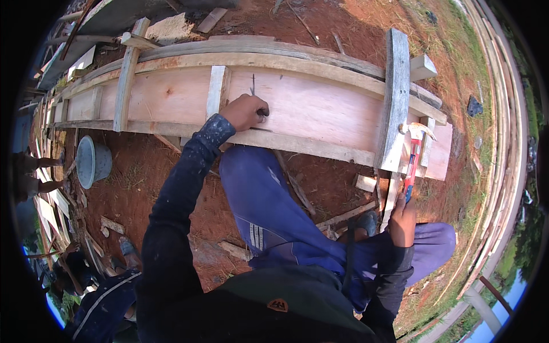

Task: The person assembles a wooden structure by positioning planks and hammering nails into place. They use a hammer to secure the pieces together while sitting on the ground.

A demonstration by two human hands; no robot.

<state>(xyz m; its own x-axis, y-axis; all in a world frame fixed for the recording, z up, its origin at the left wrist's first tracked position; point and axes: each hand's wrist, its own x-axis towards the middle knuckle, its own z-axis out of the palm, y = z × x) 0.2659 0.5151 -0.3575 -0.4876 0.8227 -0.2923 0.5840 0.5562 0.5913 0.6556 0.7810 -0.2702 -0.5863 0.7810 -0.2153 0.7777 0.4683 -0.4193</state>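
Observation:
My right hand (403, 222) is wrapped round the handle of a claw hammer (411, 160), red and blue with a metal head. The hammer stands head up, at the right end of a long wooden form. My left hand (247, 112) is closed over the form's pale plywood panel (317, 111), close to its near rail (309, 144). Its curled fingers hide what they hold. A thin dark nail-like piece (253, 86) shows just beyond the hand, and another thin dark line (261, 130) shows near the rail.
Upright cross battens (394, 97) and a shorter batten (217, 91) span the form. A grey bucket (93, 162) stands at left on red soil with wood scraps (366, 183). Long poles (503, 131) lie at far right. Another person's leg (108, 306) shows at lower left.

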